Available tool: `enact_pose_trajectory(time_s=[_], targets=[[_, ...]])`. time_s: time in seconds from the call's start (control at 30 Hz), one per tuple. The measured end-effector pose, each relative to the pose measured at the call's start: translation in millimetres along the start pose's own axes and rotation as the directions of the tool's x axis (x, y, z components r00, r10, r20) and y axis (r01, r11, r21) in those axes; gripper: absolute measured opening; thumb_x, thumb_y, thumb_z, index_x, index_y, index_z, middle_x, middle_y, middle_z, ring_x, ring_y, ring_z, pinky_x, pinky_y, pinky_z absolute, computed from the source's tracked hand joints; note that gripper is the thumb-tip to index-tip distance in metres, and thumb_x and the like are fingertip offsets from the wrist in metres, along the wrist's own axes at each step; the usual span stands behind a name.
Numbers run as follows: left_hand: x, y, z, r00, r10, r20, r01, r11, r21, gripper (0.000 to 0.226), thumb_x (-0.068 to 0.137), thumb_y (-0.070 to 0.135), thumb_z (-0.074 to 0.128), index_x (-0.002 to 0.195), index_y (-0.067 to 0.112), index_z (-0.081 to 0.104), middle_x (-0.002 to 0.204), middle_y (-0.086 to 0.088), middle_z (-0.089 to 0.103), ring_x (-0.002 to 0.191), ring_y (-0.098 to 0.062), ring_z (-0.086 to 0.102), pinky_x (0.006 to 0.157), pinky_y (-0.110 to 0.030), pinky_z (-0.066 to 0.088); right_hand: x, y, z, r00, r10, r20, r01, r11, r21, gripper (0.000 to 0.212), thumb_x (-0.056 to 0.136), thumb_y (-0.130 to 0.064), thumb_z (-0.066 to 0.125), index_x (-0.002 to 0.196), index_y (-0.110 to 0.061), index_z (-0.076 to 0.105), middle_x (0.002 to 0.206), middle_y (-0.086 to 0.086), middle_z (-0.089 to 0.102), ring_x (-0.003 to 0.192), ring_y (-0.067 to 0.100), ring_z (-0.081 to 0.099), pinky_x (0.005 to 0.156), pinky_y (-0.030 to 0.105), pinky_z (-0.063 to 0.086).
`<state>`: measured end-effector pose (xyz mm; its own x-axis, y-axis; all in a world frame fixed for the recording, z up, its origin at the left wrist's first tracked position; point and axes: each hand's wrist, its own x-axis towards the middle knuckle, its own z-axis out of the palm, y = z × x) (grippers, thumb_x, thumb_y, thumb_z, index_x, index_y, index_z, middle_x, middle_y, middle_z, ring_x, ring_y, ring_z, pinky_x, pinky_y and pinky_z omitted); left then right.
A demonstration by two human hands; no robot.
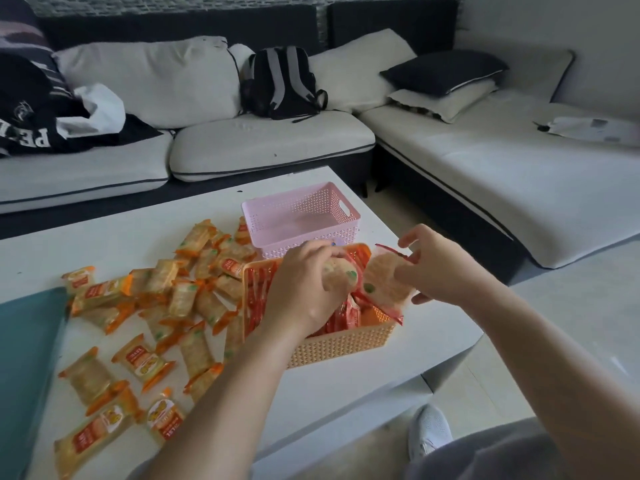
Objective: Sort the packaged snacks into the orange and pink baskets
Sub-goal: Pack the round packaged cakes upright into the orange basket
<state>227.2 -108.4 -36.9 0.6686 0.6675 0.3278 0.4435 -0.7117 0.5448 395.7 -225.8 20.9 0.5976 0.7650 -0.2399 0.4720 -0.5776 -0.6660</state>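
Note:
The orange basket (341, 344) sits on the white table and holds several red-edged snack packets (349, 315). Over it, my left hand (301, 292) grips one red-edged rice cracker packet (341, 275). My right hand (436, 268) pinches another red-edged packet (384, 282) above the basket's right end. Behind it stands the pink basket (301, 216), with nothing visible inside. Several orange-edged snack packets (152, 306) lie scattered over the table to the left.
The white coffee table (114, 244) has its edge just right of the baskets. A teal object (27, 368) covers the table's near left corner. A sofa with cushions, clothes and a black backpack (280, 83) runs behind. My shoe (429, 431) is on the floor below.

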Motion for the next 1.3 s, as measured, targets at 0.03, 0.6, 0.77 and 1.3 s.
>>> enact_pose_trajectory(time_s=[0.03, 0.6, 0.77, 1.3], targets=[[-1, -6, 2, 0.991, -0.032, 0.131, 0.02, 0.995, 0.095, 0.055, 0.086, 0.038, 0.073, 0.138, 0.03, 0.058, 0.148, 0.008, 0.051, 0.137, -0.016, 0.044, 0.113, -0.034, 0.036, 0, 1, 1, 1.0, -0.005, 0.01, 0.006, 0.999, -0.046, 0.042, 0.091, -0.014, 0.065, 0.129, -0.023, 0.049, 0.108, 0.003, 0.062, 0.072, 0.02, 0.073, 0.063, 0.041, 0.065], [-8, -26, -7, 0.928, -0.353, -0.12, 0.318, 0.918, -0.237, 0.008, 0.098, 0.026, 0.065, 0.104, 0.025, 0.068, 0.077, 0.004, 0.068, 0.064, -0.005, 0.058, 0.055, -0.013, 0.042, 16, 2, 63, 0.986, -0.117, -0.117, 0.089, 0.972, -0.219, 0.033, 0.097, -0.049, 0.049, 0.102, -0.016, 0.051, 0.092, 0.005, 0.066, 0.079, 0.023, 0.066, 0.064, 0.04, 0.057], [-10, -20, -14, 0.906, -0.381, -0.184, 0.295, 0.88, -0.372, 0.007, 0.099, 0.029, 0.063, 0.104, 0.03, 0.067, 0.086, 0.009, 0.069, 0.077, 0.002, 0.061, 0.058, -0.006, 0.041, 17, 1, 73, 0.994, -0.11, 0.0, 0.103, 0.93, -0.353, 0.029, 0.089, -0.043, 0.054, 0.098, -0.016, 0.054, 0.089, 0.003, 0.068, 0.075, 0.022, 0.069, 0.064, 0.038, 0.061], [-10, 1, -9, 0.897, -0.431, -0.103, 0.328, 0.801, -0.501, 0.022, 0.096, 0.031, 0.069, 0.112, 0.022, 0.057, 0.089, 0.011, 0.066, 0.074, -0.003, 0.065, 0.056, -0.012, 0.051, 19, -8, 72, 0.992, -0.111, 0.067, 0.128, 0.772, -0.623, 0.011, 0.095, -0.02, 0.048, 0.087, -0.019, 0.056, 0.078, -0.003, 0.062, 0.075, 0.018, 0.068, 0.065, 0.031, 0.059]])
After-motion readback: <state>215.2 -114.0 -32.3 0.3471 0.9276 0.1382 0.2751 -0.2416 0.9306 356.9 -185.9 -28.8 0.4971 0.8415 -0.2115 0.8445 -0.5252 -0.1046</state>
